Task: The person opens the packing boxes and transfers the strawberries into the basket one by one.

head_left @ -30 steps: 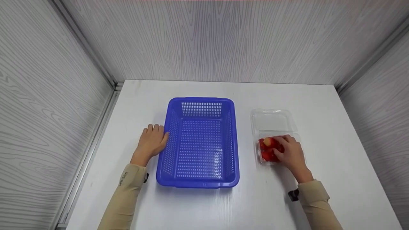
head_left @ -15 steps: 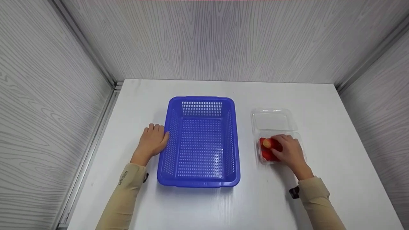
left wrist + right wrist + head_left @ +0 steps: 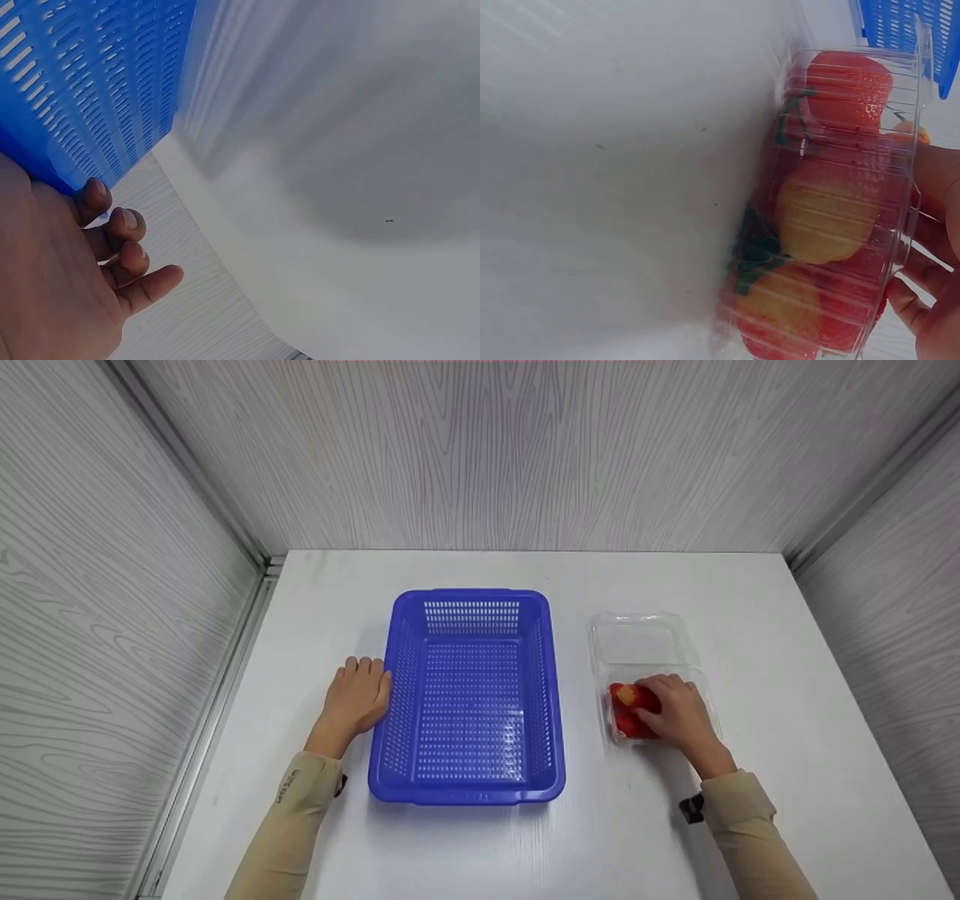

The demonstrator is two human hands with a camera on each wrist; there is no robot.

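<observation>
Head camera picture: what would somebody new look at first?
Probably the bright blue basket, in the middle of the white table, with the left hand at its left rim. Next, perhaps, the red fruit in the open clear box to the basket's right, where the right hand is. Both colours pop against the pale walls.

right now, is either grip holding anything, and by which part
The right grip pinches a red-and-yellow fruit by its red sides, in the clear clamshell. The left grip touches the blue basket's left rim; whether it holds cannot be told.
</observation>
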